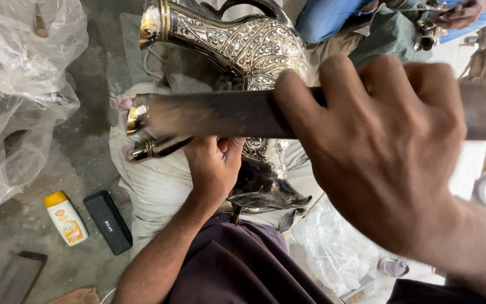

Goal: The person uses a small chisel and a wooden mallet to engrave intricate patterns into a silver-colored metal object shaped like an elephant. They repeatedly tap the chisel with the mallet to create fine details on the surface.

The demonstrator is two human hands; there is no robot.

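Note:
An ornate silver and gold metal pot (254, 48) with embossed patterns lies on its side across a cloth-covered lap (158, 186). My left hand (214, 166) grips the pot's narrow middle from below. My right hand (386, 152) is close to the camera, closed around a long dark tool (209, 115) that lies across the pot. The tool is blurred and its left end shows a gold-coloured tip. The pot's dark flared base (268, 194) points towards me.
Crumpled clear plastic sheeting (15, 95) fills the left side. A small yellow-capped white bottle (66, 218) and a black rectangular block (108, 221) lie on the concrete floor. Another person's hand (459, 14) holds metalware at the top right. More plastic (333, 242) lies below the pot.

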